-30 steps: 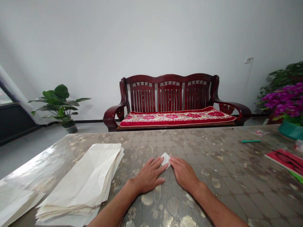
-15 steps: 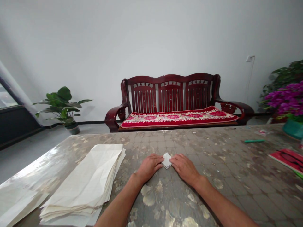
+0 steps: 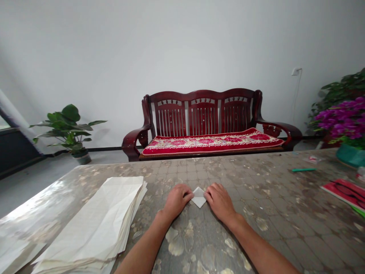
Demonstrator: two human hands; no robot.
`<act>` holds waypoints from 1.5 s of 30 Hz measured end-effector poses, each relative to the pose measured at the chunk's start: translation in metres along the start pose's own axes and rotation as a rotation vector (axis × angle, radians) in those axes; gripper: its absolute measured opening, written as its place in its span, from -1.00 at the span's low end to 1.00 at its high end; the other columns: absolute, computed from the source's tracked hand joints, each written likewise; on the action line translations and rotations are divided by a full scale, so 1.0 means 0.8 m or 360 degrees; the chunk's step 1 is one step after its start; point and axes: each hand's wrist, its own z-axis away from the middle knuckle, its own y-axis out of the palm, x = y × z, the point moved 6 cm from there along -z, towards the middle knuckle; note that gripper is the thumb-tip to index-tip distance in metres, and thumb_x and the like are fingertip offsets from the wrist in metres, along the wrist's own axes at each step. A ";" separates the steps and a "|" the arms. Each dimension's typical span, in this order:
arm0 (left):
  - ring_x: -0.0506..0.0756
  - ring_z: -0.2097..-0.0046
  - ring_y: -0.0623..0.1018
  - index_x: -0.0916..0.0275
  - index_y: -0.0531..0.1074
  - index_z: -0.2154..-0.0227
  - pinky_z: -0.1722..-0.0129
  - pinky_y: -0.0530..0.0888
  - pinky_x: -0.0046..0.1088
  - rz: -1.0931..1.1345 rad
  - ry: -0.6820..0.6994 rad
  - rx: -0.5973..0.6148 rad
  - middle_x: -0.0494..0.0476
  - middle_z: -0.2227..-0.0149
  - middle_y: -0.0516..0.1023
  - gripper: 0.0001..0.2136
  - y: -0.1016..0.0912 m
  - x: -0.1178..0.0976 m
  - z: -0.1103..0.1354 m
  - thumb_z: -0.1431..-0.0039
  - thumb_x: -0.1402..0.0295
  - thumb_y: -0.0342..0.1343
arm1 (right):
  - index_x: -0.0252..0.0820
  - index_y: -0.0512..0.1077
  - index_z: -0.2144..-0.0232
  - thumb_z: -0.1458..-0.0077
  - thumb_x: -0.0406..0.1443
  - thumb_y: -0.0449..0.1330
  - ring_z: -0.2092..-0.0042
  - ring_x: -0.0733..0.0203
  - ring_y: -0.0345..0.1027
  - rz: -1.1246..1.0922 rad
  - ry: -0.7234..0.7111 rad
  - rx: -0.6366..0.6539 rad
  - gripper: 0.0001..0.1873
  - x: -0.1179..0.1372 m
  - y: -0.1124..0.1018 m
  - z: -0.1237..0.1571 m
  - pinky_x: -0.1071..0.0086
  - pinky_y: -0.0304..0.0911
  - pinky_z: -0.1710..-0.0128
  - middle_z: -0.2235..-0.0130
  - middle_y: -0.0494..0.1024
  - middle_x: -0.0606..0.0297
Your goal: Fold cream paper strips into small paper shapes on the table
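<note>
A small folded piece of white paper [image 3: 199, 198], diamond-shaped with a crease line across its middle, lies between my hands on the patterned table [image 3: 182, 239]. My left hand [image 3: 179, 198] pinches its left corner between thumb and fingers. On the opposite corner, my right hand [image 3: 218, 199] is closed in the same way, its fingertips at the paper's edge. Left of my forearm rests a stack of large off-white paper sheets [image 3: 99, 217].
More paper [image 3: 19, 251] lies at the table's left edge. To the right are a green pen [image 3: 303, 169], a red book [image 3: 339, 192] with glasses [image 3: 349, 190], and purple flowers [image 3: 342, 118] in a teal pot [image 3: 350, 155]. A wooden bench [image 3: 205, 114] stands beyond.
The folded paper now shows a crease across it and lighter flaps. Both hands have curled more tightly at its side corners. The view has shifted slightly to the right.
</note>
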 end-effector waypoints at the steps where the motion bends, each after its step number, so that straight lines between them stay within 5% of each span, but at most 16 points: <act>1: 0.08 0.20 0.50 0.21 0.49 0.50 0.13 0.35 -0.44 -0.0034 -0.0038 -0.0015 0.04 0.34 0.57 -0.84 0.000 0.000 -0.002 -0.19 0.36 0.12 | -0.14 0.43 0.40 -0.27 -0.28 0.08 0.17 0.16 0.28 0.0021 0.0034 -0.0003 -0.80 -0.001 0.000 -0.001 0.34 0.08 0.17 0.27 0.47 0.27; 13: 0.17 0.15 0.45 0.22 0.47 0.41 0.09 0.36 -0.30 -0.0303 -0.0249 -0.0120 0.12 0.26 0.49 -0.94 0.006 -0.006 0.000 -0.15 0.38 0.13 | -0.10 0.42 0.42 -0.17 -0.25 0.17 0.16 0.11 0.25 0.0150 0.0195 -0.0018 -0.87 -0.006 0.001 -0.003 0.30 0.03 0.22 0.28 0.46 0.28; 16: 0.16 0.01 0.45 0.20 0.50 0.21 -0.02 0.36 -0.29 -0.0228 -0.0091 -0.0110 0.17 0.08 0.51 -0.83 0.010 -0.011 0.000 -0.20 0.45 0.05 | -0.08 0.44 0.34 -0.18 -0.26 0.18 0.14 0.10 0.26 0.0179 0.0095 -0.0054 -0.94 -0.002 0.002 -0.002 0.29 0.07 0.20 0.24 0.48 0.27; 22: 0.11 -0.16 0.41 0.16 0.44 -0.04 -0.18 0.31 -0.32 -0.0160 0.0356 0.0256 0.13 -0.12 0.47 -0.65 0.029 -0.028 0.012 -0.31 0.47 -0.13 | -0.10 0.49 0.27 -0.25 -0.33 0.10 0.08 0.10 0.32 0.0211 -0.0193 -0.0058 -0.84 0.010 0.007 0.004 0.24 0.17 0.07 0.21 0.55 0.24; 25: 0.18 -0.31 0.23 0.16 0.23 -0.24 -0.28 0.16 -0.13 -0.0369 0.0378 0.0290 0.17 -0.27 0.29 -0.57 0.030 -0.028 0.025 -0.33 0.36 -0.10 | -0.14 0.46 0.01 -0.28 -0.32 0.05 -0.14 0.11 0.25 0.0073 -0.0365 -0.0033 -0.71 0.021 0.011 0.015 0.18 0.06 -0.18 -0.02 0.52 0.19; 29: 0.23 -0.35 0.13 0.16 0.05 -0.32 -0.29 0.10 -0.04 -0.0523 0.0368 0.0331 0.20 -0.34 0.15 -0.47 0.031 -0.028 0.036 -0.34 0.18 -0.08 | -0.22 0.17 -0.28 -0.33 -0.11 -0.06 -0.32 0.09 0.02 -0.0032 -0.0419 0.0171 -0.44 0.030 0.019 0.033 0.12 -0.10 -0.31 -0.30 0.23 0.12; 33: 0.22 -0.35 0.14 0.14 0.08 -0.31 -0.29 0.08 -0.07 -0.0574 0.0344 0.0330 0.19 -0.34 0.15 -0.49 0.030 -0.029 0.038 -0.35 0.17 -0.09 | -0.18 0.08 -0.32 -0.33 -0.01 -0.14 -0.36 0.06 -0.07 -0.0035 -0.0349 0.0304 -0.37 0.025 0.020 0.042 0.03 -0.17 -0.33 -0.34 0.13 0.12; 40: 0.26 -0.31 0.22 0.16 0.20 -0.25 -0.26 0.15 -0.03 -0.0600 0.0209 0.0333 0.19 -0.30 0.24 -0.55 0.016 -0.033 0.037 -0.32 0.30 -0.03 | -0.17 0.12 -0.30 -0.32 -0.13 -0.05 -0.35 0.02 -0.06 0.0053 -0.0187 0.0324 -0.43 0.005 0.014 0.042 -0.05 -0.29 -0.34 -0.33 0.14 0.13; 45: 0.19 0.01 0.54 0.21 0.54 0.18 0.00 0.42 -0.26 -0.0553 0.0147 0.0445 0.23 0.11 0.59 -0.74 0.008 -0.038 -0.009 -0.30 0.42 -0.07 | -0.13 0.14 -0.30 -0.30 -0.14 -0.03 -0.36 -0.02 -0.09 0.0035 -0.0181 0.0348 -0.44 0.006 0.011 0.042 -0.12 -0.34 -0.32 -0.34 0.13 0.15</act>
